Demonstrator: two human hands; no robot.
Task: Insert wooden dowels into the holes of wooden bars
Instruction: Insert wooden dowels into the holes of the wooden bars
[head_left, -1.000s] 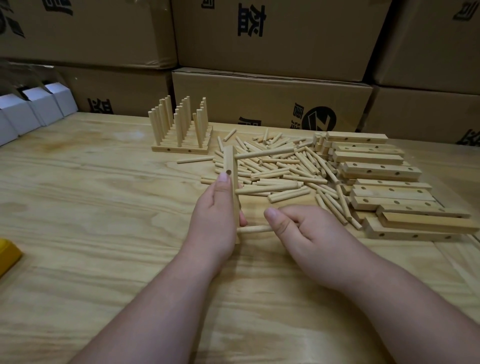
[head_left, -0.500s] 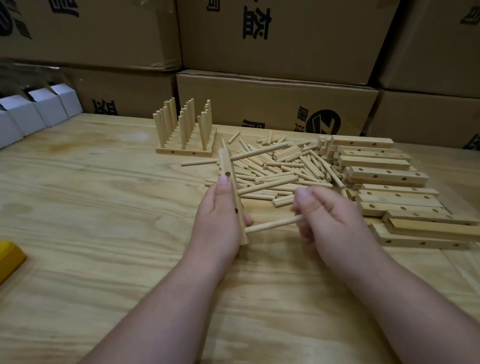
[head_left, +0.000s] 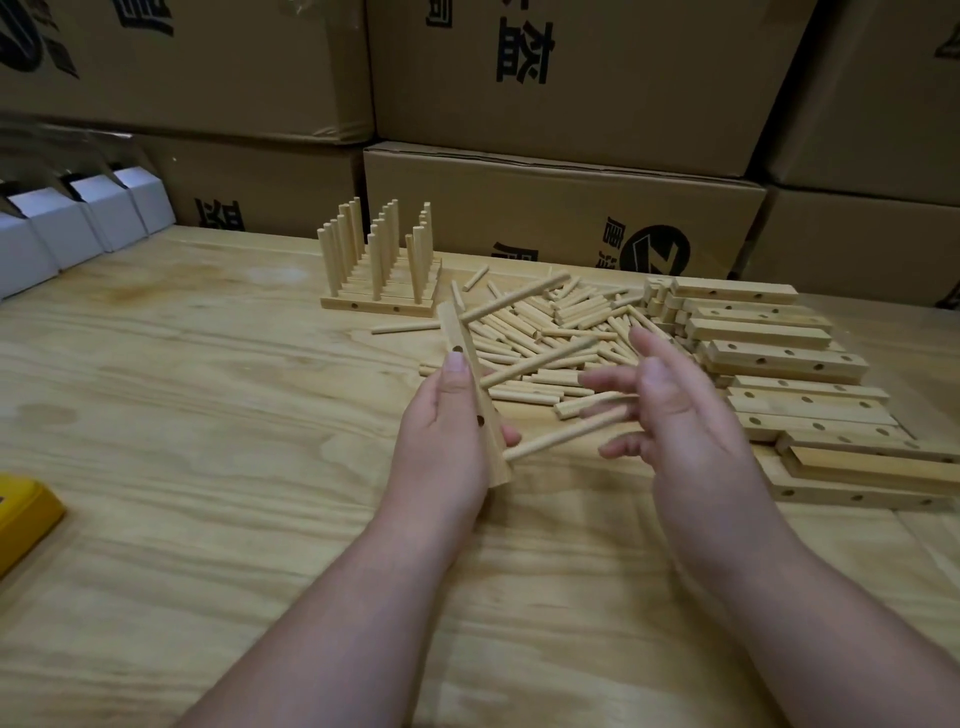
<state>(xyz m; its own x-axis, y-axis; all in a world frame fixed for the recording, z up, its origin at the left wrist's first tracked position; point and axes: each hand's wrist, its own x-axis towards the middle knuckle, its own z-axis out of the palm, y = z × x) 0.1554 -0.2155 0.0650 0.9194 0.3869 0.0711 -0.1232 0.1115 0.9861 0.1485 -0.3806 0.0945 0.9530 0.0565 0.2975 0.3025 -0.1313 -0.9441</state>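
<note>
Stacked along the back edge of the pale wood tabletop (head_left: 182, 467): brown cardboard boxes (head_left: 561, 218) with black printed characters and a round logo. At far left, a row of small white boxes (head_left: 78, 223). At the near left edge, a yellow object (head_left: 23, 512), cut off by the frame.

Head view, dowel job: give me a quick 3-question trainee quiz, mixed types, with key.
1. True or false: the bar in the left hand already carries three dowels.
2. Multiple choice: the right hand is A) pinching a dowel, B) open with fingers spread, holding nothing, C) resting on the stack of bars.
3. Fill in: the finished bars with upright dowels stand at the table's far side, to the ___ of the loose dowel pile.

Key: 1 true; 2 B; 3 left.
</note>
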